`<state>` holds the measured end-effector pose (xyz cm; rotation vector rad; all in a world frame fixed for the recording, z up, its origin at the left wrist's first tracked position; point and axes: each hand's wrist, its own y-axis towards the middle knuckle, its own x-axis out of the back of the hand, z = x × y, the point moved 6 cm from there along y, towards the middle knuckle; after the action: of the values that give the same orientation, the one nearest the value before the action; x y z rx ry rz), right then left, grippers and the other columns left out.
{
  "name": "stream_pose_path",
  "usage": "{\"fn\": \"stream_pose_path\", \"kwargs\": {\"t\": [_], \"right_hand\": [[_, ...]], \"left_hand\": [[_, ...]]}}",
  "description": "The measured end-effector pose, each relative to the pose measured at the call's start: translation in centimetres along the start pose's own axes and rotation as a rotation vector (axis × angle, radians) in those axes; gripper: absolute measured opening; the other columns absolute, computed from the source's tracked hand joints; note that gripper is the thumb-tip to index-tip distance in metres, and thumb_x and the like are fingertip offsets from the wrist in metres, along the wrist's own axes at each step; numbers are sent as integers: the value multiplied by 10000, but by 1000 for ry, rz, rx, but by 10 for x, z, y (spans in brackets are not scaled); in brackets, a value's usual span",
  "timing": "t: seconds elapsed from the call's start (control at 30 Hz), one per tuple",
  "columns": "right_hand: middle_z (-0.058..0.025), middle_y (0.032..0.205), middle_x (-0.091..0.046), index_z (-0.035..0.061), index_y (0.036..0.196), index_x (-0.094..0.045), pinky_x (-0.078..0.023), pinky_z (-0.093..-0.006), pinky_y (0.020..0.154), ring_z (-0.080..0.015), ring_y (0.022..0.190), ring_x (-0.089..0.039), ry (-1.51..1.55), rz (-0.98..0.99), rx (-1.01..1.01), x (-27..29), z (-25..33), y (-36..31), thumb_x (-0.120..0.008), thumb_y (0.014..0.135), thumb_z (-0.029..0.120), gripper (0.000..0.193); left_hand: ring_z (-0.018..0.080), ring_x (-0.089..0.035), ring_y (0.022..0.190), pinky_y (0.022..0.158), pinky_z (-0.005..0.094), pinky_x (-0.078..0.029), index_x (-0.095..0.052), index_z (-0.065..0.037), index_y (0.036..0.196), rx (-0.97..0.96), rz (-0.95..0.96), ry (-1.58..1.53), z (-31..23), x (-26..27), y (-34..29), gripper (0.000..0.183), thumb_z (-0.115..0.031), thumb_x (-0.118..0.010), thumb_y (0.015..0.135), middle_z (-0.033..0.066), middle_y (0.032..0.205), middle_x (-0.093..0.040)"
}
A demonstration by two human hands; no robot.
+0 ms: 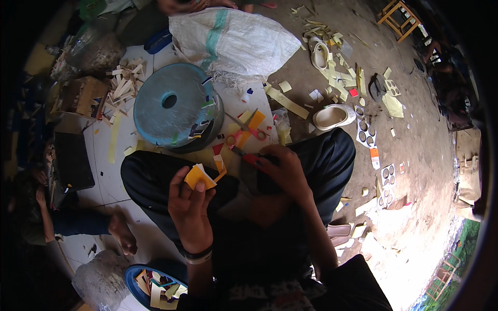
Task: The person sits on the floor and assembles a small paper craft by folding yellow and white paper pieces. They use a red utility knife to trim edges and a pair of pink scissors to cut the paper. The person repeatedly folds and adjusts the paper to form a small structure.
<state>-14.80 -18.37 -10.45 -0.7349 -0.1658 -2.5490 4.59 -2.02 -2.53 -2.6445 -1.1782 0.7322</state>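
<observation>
My left hand pinches a small folded yellow card piece with a white inner side between thumb and fingers. Beside it a narrow strip in red, white and orange slants upward; I cannot tell whether it is joined to the card. My right hand is closed around a red-handled tool with a dark tip pointing left; its exact kind is unclear. Just beyond the tool, pink-handled scissors lie with blades apart on yellow paper. A round blue tub-like block with a central hole stands beyond my left knee.
A white woven sack lies at the back. Wood offcuts and a wooden box are at left, near another person's foot. A blue basin of scraps sits lower left. Pale shoes and paper scraps litter the right floor.
</observation>
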Motion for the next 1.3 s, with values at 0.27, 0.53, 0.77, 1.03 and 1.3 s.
{"fn": "stream_pose_path", "kwargs": {"t": [0.27,0.53,0.77,1.03,1.3], "right_hand": [[-232,1137,-660,18,1242,-591,-536,-515,948,-396,1121,-637,-493,30,-185,-71,-26,72,-793,866,287,504],[-198,1234,-529,34,1241,-558,-492,-528,993,-394,1204,-559,-613,-82,-242,-91,-32,68,-833,824,312,572],[-179,1223,-532,60,1276,-564,-424,-542,990,-387,1202,-562,-556,-79,-237,-83,-33,65,-848,783,421,674],[-200,1224,-540,39,1225,-553,-471,-565,966,-426,1111,-625,-645,-97,-296,-93,-29,68,-825,804,472,662],[-244,1145,-696,-37,1206,-579,-583,-496,883,-432,1046,-716,-322,35,-277,-79,-39,62,-783,850,282,520]], "left_hand": [[225,-665,1178,1030,396,-573,-477,4,1441,-6,-8,-29,2,-2,0,542,-105,-741,981,161,1300,-640],[236,-627,1236,1103,395,-530,-457,4,1473,25,60,-45,4,-7,-1,581,-84,-739,972,151,1354,-581],[226,-656,1184,1047,382,-547,-485,25,1406,9,14,-65,1,-2,2,506,-91,-740,984,163,1281,-635],[233,-632,1223,1091,392,-531,-469,21,1457,33,22,-65,7,1,3,565,-94,-741,975,149,1346,-596],[215,-648,1196,1053,385,-551,-517,18,1378,29,4,-91,2,3,3,473,-86,-745,977,152,1286,-634]]}}
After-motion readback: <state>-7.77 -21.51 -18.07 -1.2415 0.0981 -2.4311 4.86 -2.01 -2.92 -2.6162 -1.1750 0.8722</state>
